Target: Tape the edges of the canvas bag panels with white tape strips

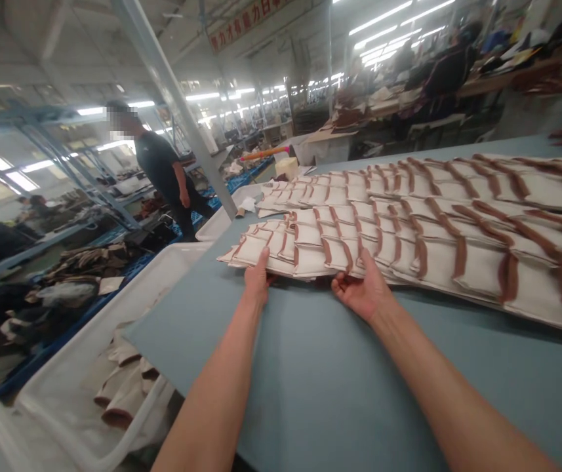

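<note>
Rows of overlapping cream fabric pieces with brown edging (pixel 310 259) lie fanned out across a blue-green table (pixel 305 367). My left hand (pixel 258 275) grips the near edge of the front row close to its left end, thumb on top and fingers underneath. Farther right, my right hand (pixel 365 287) holds the same edge, its thumb over the pieces and its curled fingers partly below them. A second row of the same fabric pieces (pixel 340 190) lies behind the front one.
White plastic bins (pixel 39 400) stand left of the table, one holding cream rolled pieces with brown ends (pixel 126 393). A slanted metal pole (pixel 177 98) rises at the table's far left corner. A person in dark clothes (pixel 162 170) is beyond it. Piled fabric (pixel 79 282) lies at far left.
</note>
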A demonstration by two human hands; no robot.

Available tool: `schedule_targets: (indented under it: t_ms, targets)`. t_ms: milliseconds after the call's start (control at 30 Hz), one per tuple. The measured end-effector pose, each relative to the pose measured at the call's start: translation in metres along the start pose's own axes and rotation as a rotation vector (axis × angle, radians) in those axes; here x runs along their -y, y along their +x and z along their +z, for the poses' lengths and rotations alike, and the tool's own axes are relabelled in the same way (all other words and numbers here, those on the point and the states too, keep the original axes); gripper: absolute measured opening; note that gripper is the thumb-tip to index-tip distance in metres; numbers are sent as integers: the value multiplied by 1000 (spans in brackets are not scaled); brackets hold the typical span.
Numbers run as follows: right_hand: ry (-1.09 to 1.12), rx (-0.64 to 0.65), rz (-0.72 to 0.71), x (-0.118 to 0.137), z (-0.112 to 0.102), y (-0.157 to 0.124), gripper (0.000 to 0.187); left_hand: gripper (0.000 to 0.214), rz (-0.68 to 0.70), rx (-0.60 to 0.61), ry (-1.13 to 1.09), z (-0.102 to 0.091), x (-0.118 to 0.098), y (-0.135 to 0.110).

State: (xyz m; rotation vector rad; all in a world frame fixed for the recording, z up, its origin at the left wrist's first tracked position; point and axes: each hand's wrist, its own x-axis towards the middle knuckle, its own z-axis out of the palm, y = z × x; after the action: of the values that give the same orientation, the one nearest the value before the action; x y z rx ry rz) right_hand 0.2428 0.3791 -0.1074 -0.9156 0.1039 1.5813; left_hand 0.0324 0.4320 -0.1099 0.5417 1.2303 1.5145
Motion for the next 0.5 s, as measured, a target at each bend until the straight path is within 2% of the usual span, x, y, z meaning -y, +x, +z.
schedule_targets:
  t_ms: [167,367,500]
  targets:
    - [30,-69,-35,-4,5,7,28,32,-50,-85,83,11,5,10]
    - [23,-99,-112,-11,7,6,25,34,-107,-170,89,17,6,20]
    - [-30,-216,-150,-16,16,20,21,36,-120,-216,56,21,8,25]
